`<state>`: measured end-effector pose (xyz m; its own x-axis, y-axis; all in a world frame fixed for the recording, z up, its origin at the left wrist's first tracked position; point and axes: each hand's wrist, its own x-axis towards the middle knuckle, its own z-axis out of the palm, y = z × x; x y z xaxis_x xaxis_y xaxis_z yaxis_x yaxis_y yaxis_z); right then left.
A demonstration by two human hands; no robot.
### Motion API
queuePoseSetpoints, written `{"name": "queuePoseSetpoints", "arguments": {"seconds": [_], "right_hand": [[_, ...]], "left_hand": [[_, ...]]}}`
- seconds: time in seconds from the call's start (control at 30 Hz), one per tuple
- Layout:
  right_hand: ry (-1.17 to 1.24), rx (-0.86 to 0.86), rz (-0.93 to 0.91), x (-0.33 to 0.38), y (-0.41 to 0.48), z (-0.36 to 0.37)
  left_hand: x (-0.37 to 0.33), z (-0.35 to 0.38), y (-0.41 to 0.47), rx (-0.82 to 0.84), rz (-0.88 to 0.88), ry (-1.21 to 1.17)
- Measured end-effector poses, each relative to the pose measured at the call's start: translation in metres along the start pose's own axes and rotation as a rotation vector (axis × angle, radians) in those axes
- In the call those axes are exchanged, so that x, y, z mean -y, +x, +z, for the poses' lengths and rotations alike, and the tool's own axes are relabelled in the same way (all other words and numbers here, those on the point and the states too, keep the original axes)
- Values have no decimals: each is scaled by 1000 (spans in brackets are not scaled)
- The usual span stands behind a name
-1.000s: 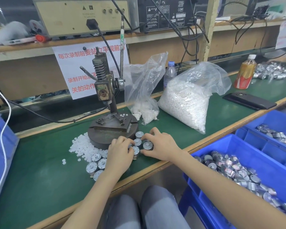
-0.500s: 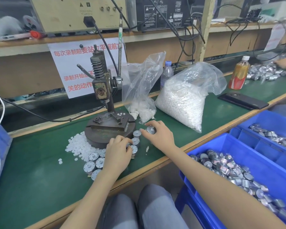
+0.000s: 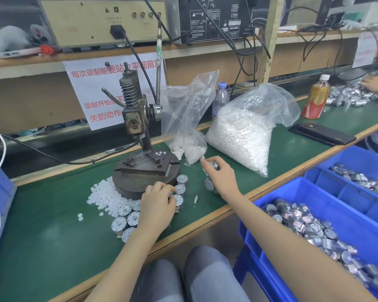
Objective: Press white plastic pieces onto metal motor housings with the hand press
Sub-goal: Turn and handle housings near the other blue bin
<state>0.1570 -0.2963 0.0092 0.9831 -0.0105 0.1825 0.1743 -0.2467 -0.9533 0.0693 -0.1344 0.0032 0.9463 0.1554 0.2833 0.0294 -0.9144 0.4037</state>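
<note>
**While R hand lifts a motor, loose bits crowd the press**

As things stand, R hand (image 3: 219, 175) pinches one motor (image 3: 212, 165) btw thumb and fingers. It is raised off the surface (image 3: 52, 225), just near of the small bag (image 3: 188, 127) of white pieces. L hand (image 3: 159, 203) lies curled over the group of motors (image 3: 127, 216) standing at the near edge of the press (image 3: 138, 118) base. Can't tell if it grips one or only steadies them. Loose white pieces (image 3: 106, 195) are heaped left-near of the base, w/ a few more up on the base plate.

Risks, as I judge them:
- If the motor goes under the ram tilted, the piece could press on crooked or crack.
- Stray pieces on the plate could end up under the motor and throw it off level.
- L hand's fingertips sit right by the base, so the lever shouldn't come down until they're clear.
- A second motor (image 3: 208, 184) just under R hand could roll toward the surface's near edge if knocked.
</note>
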Motion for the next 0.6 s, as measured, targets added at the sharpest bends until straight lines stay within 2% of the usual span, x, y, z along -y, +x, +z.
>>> {"name": "queuePoseSetpoints", "arguments": {"seconds": [0.27, 0.47, 0.6], "right_hand": [[59, -31, 29, 8, -4, -2], [274, -176, 117, 5, -6, -16], [344, -319, 88, 4, -12, -41]], "left_hand": [[-2, -1, 1, -5, 6, 32], [-8, 2, -1, -47, -17, 51], [-12, 4, -2, -68, -31, 85]]}}
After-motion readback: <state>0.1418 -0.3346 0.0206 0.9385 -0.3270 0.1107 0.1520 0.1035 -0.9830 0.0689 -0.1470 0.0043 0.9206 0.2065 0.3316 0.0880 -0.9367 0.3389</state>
